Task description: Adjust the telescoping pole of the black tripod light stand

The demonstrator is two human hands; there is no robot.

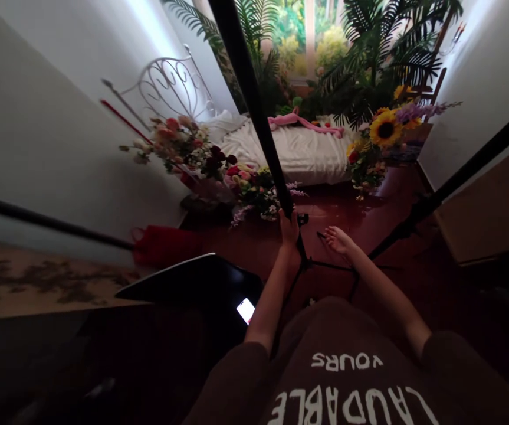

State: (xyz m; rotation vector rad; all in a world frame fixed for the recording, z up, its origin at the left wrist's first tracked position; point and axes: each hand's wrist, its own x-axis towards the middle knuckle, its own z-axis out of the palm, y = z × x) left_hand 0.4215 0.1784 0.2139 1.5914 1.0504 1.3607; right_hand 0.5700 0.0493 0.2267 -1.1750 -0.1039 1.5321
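Observation:
A black light stand [265,124] rises tilted through the middle of the view, its thin legs spread near the floor. My left hand [288,229] is wrapped around its pole, just beside a black clamp knob [302,219]. To the right of the pole, apart from it, my right hand [339,242] is held with the palm turned up and the fingers loosely bent and apart. A short dark piece [320,235] shows at its fingertips; whether the hand touches it cannot be made out.
Another black stand [457,183] slants at the right; a dark pole [51,221] crosses the left. Below it are a red bag [161,245] and a black panel [183,283] near a lit phone [245,309]. Flowers [249,183] border a white-draped bed [311,156].

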